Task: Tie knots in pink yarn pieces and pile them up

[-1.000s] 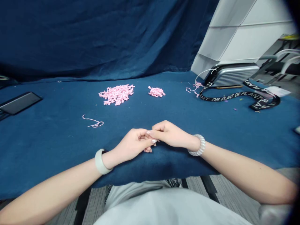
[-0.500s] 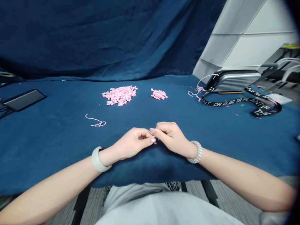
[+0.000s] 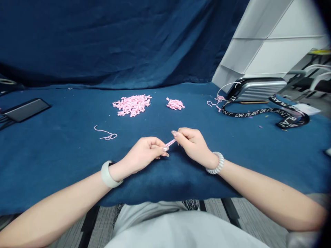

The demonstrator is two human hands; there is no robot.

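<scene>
A short length of pink cord point(image 3: 170, 143) is stretched between my hands, just above the near part of the blue cloth. My left hand point(image 3: 148, 151) pinches its lower left end between thumb and fingers. At the upper right end, my right hand point(image 3: 192, 145) grips the cord the same way, with the thumb on top. The cord looks doubled; the parts inside my fingers are hidden. Beyond my hands lie a large heap of knotted pink cord pieces point(image 3: 132, 105) and a smaller pink heap point(image 3: 175, 104). A loose pink cord point(image 3: 108, 136) curls on the cloth to the left.
Blue cloth point(image 3: 64, 144) covers the table. At the left lies a dark flat device point(image 3: 27, 110) with cables. A ribbed silver case point(image 3: 262, 90) stands at the back right, with a black lettered lanyard point(image 3: 248, 113) before it and pink cord scraps point(image 3: 219, 99) beside it.
My hands have drawn apart, the right one moving up and to the right, the left one slightly left. The pink cord now shows taut between them. The heaps have not moved.
</scene>
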